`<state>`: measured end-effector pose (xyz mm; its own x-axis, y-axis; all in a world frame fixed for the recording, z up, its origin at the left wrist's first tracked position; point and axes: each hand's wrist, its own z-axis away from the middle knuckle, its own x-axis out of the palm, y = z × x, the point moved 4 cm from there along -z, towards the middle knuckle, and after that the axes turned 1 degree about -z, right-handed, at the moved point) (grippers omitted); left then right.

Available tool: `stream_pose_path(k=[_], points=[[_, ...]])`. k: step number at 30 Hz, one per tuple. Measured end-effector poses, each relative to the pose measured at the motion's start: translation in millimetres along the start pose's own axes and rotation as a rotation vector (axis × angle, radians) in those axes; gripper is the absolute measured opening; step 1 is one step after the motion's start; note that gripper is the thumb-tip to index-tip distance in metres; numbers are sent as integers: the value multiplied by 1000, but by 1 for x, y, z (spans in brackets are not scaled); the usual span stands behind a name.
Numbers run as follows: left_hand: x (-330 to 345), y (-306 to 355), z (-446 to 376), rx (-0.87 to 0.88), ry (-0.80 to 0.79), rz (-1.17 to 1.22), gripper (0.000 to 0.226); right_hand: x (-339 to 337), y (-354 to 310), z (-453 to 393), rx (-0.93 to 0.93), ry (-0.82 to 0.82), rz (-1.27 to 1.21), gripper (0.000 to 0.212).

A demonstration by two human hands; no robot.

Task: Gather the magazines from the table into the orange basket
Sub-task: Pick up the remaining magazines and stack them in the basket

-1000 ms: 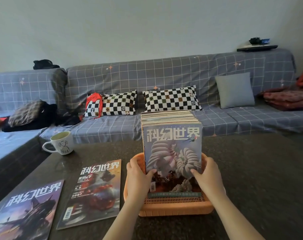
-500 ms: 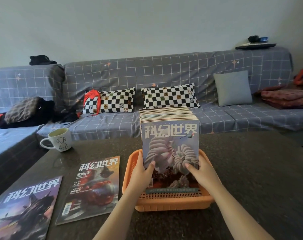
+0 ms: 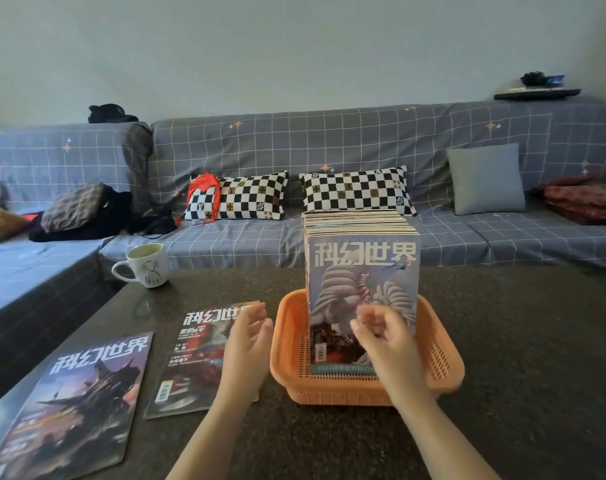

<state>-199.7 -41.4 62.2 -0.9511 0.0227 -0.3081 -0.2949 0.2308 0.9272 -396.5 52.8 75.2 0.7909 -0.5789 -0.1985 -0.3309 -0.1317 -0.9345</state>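
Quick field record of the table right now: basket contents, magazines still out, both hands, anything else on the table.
basket: orange basket on the dark table
in basket: stack of magazines standing upright
still out: red-cover magazine and purple-cover magazine, flat, left of the basket
left hand: left hand open, above the red-cover magazine's right edge
right hand: right hand loosely curled, holds nothing, in front of the stack
other: white mug at the far left

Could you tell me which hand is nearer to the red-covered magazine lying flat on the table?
Left. The left hand hovers over the red-covered magazine; the right hand is beyond, before the orange basket.
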Motion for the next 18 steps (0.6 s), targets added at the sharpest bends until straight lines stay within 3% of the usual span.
stream_pose_path(k=[9, 15, 18], points=[[-70, -44, 1, -72, 102, -38, 16, 116, -21, 22, 23, -355, -21, 20], [-102, -104, -9, -186, 95, -309, 20, 195, -3, 32, 137, -591, 121, 52], [-108, -133, -15, -288, 80, -485, 34, 219, 19, 33, 174, -579, 256, 60]])
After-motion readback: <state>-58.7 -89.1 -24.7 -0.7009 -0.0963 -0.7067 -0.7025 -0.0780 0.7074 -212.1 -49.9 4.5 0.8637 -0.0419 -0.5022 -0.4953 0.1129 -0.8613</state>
